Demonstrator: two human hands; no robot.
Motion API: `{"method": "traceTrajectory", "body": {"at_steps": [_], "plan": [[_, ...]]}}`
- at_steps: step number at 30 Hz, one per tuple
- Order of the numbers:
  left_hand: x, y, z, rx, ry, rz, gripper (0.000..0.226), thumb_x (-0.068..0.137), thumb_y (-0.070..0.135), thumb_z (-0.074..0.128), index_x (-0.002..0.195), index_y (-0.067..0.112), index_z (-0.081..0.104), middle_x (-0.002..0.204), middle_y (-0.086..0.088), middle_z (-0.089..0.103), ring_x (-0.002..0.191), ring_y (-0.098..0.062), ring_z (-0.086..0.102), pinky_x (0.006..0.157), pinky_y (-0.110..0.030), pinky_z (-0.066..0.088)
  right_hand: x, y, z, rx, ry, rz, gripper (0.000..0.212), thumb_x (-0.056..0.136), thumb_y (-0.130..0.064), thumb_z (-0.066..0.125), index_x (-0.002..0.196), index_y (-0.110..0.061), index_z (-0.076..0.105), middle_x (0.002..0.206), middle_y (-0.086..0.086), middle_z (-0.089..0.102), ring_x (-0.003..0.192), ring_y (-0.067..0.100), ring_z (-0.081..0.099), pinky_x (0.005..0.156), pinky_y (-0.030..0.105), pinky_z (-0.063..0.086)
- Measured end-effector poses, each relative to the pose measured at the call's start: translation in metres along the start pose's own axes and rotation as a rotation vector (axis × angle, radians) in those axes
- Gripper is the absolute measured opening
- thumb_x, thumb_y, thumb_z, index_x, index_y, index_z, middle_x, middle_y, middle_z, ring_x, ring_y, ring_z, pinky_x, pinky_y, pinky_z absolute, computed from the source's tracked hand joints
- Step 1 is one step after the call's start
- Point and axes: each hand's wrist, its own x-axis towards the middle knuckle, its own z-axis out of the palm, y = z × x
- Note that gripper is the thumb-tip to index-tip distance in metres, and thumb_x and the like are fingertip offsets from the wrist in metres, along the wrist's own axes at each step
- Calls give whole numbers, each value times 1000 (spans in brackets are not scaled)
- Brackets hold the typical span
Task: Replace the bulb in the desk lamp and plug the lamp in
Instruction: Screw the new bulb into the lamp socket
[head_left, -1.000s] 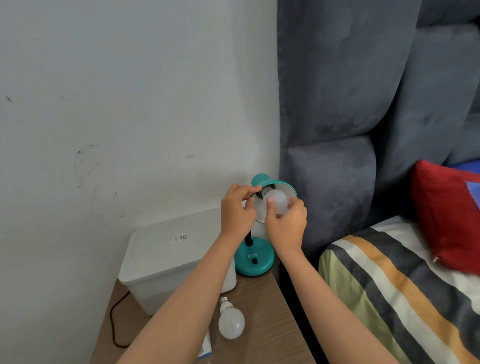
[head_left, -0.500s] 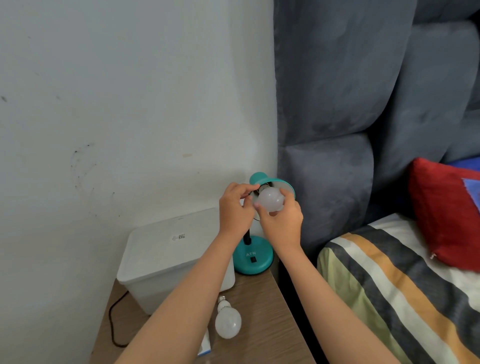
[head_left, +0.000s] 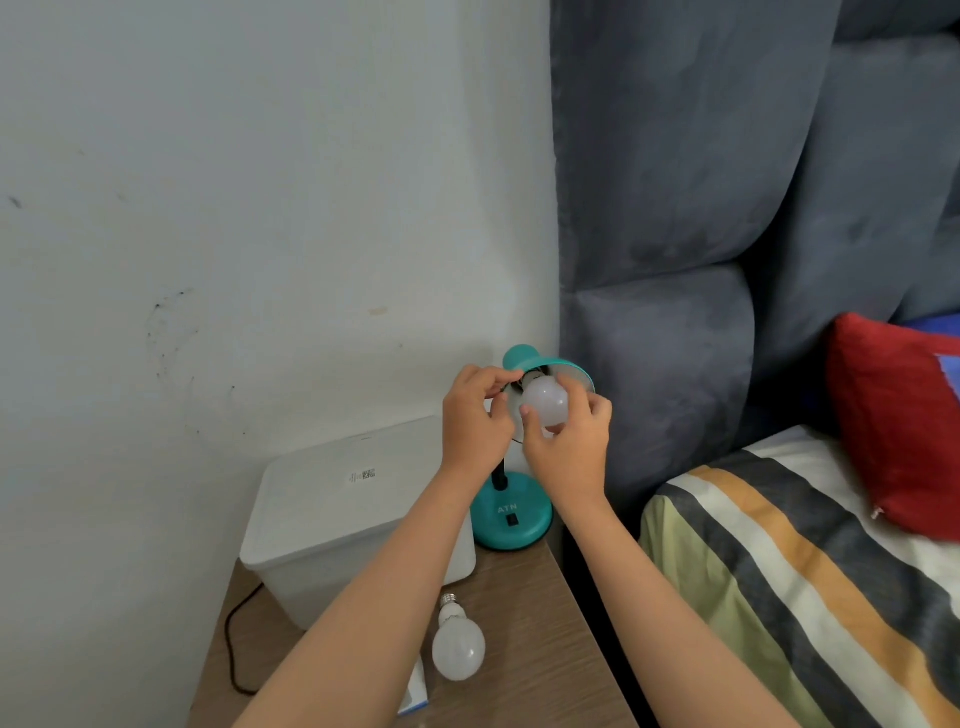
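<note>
A small teal desk lamp (head_left: 511, 519) stands at the back right of a wooden bedside table (head_left: 524, 670). Its shade (head_left: 569, 371) is tipped toward me. A white bulb (head_left: 544, 408) sits at the mouth of the shade, its base at the socket. My right hand (head_left: 569, 441) wraps its fingers around this bulb from below and from the right. My left hand (head_left: 475, 418) grips the rim of the shade on the left side. A second white bulb (head_left: 458, 644) lies loose on the table, its screw base pointing away from me.
A white lidded plastic box (head_left: 332, 514) stands left of the lamp against the wall. A black cord (head_left: 231, 649) runs down the table's left side. A blue-white carton (head_left: 415, 693) lies by the loose bulb. A grey padded headboard (head_left: 675, 260) and striped bed (head_left: 779, 571) are at the right.
My right hand has shifted its grip around the bulb at the shade, fingers now lower and more to the right. My left hand stays on the shade. The view has shifted slightly.
</note>
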Motion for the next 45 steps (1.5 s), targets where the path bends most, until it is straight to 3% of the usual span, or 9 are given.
{"method": "traceTrajectory", "body": {"at_steps": [6,11,15,22,29,34,39,42,45], "plan": [[1,0,-1,23,-3,30,36,80,-12,51,98,14,69,93,-2,58,83,-2,57,80,-3,42,7,-2,3,109,63,231,53,84,-43,65,120,-6,51,104,13,65,91,24,65,65,18,47],[1,0,0,87,-14,46,36,80,-11,49,99,14,66,94,-1,55,88,-9,56,77,-7,43,3,-7,0,30,8,116,56,83,-28,69,130,-10,44,115,5,49,92,12,43,64,-2,35],[1,1,1,89,-32,56,39,78,-14,45,99,12,64,97,-3,52,89,-6,55,79,-1,40,5,-5,2,88,56,228,46,85,-45,63,114,-12,49,98,12,65,87,24,64,64,22,47],[2,0,-3,86,-50,66,36,80,-12,46,101,11,64,98,-3,52,91,-8,55,81,0,39,3,-16,0,9,-51,156,63,82,-25,71,132,-8,37,120,8,45,99,14,44,70,9,33],[4,-1,-2,83,-71,87,33,81,-10,48,98,13,64,94,-2,52,89,-11,57,79,-4,42,13,-25,3,181,33,417,57,81,-47,67,112,-2,47,108,11,59,86,17,54,57,18,39],[4,-3,-5,80,-63,84,34,80,-10,48,99,13,64,97,-6,54,91,-11,57,80,-2,41,11,-22,-2,46,17,246,58,82,-42,67,120,-2,47,114,15,56,101,25,55,73,22,39],[2,-2,-5,76,-66,78,38,79,-12,46,102,13,64,98,-7,53,91,-10,56,82,-1,41,0,-17,1,-28,41,60,38,87,-30,64,121,-17,53,108,11,52,85,17,49,72,24,41],[3,-2,-6,86,-60,89,39,78,-13,45,101,12,64,96,-5,52,90,-10,55,82,-1,40,7,-18,2,60,142,222,37,85,-35,65,112,-12,55,102,10,62,90,23,58,75,28,45],[5,-2,-5,97,-50,90,39,78,-13,45,101,12,64,96,-5,52,89,-10,55,82,-1,39,16,-17,5,248,154,554,42,83,-46,61,101,-8,54,92,6,62,74,25,70,72,36,57]]}}
